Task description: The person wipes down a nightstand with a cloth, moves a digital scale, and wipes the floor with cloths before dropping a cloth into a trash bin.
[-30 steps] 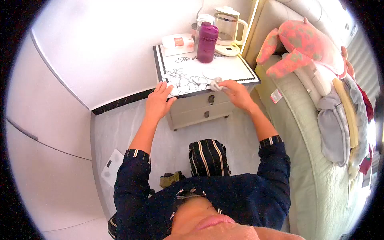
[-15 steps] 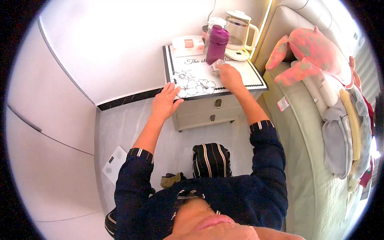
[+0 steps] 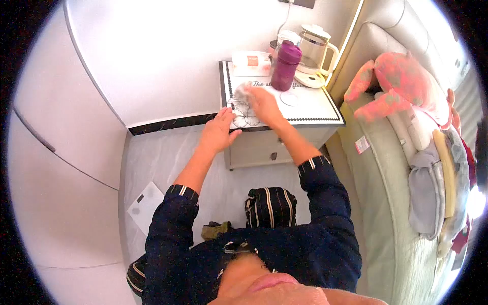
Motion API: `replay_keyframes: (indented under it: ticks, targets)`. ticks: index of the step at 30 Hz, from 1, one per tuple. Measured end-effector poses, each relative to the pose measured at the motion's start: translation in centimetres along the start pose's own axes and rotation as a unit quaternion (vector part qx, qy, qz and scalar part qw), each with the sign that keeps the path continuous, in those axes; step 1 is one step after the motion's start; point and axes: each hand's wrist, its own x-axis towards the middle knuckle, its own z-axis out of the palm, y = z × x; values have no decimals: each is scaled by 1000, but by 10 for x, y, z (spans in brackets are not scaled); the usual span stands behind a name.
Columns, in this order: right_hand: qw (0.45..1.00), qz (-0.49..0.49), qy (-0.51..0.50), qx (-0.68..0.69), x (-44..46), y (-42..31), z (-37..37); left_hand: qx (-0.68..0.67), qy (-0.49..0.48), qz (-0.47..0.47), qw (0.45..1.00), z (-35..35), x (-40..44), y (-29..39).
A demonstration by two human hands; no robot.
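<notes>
A crumpled, greyish-white tissue is in the grasp of my right hand, pressed on the flower-printed top of the nightstand. My left hand rests at the nightstand's front left corner, fingers stretched out and holding nothing. Just beyond my right hand stands a purple bottle, upright, with a small white disc lying in front of it. Behind are a tissue pack and a glass kettle on its base.
To the right, the bed carries a pink plush toy and a row of folded clothes. White cabinet doors line the left side. A flat white scale lies on the floor.
My right hand has slid left across the nightstand top with the tissue, from beside the bottle to over the flower print. The white disc now shows. My left hand stays at the corner.
</notes>
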Motion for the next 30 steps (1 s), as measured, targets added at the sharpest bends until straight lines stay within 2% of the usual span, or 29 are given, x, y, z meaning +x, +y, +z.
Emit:
replay_keyframes:
  ticks: [2,5,8,14,16,17,19,21,22,25,28,30]
  targets:
    - [989,-1,-2,-148,30,19,-4,10,15,30,999,13,0,-13]
    - [931,134,-172,-293,59,66,19,11,30,42,999,14,1,-15]
    - [936,152,-103,-299,63,70,41,-4,26,33,999,9,1,-13]
    - [987,-12,-100,-128,45,58,52,-30,86,51,994,31,2,-23]
    - [989,-33,-122,-72,28,31,38,-40,90,44,994,30,1,-22]
    - [988,-7,-154,-15,22,10,24,-44,90,43,994,28,0,-21]
    - [984,-45,-172,-32,6,9,22,-75,44,19,996,17,1,-13]
    - [985,-71,-155,-18,-12,-1,12,-87,13,-7,996,6,1,-6]
    - [987,-79,-138,-32,-21,-3,11,-47,40,-4,998,13,2,-9]
    - [993,-69,-92,-18,-39,-13,10,-67,10,-32,997,15,4,-14]
    - [994,-44,-96,8,-44,-19,10,-76,-4,-45,996,6,1,-8]
    - [995,-47,-87,12,-46,-21,10,-75,-6,-20,997,4,0,-9]
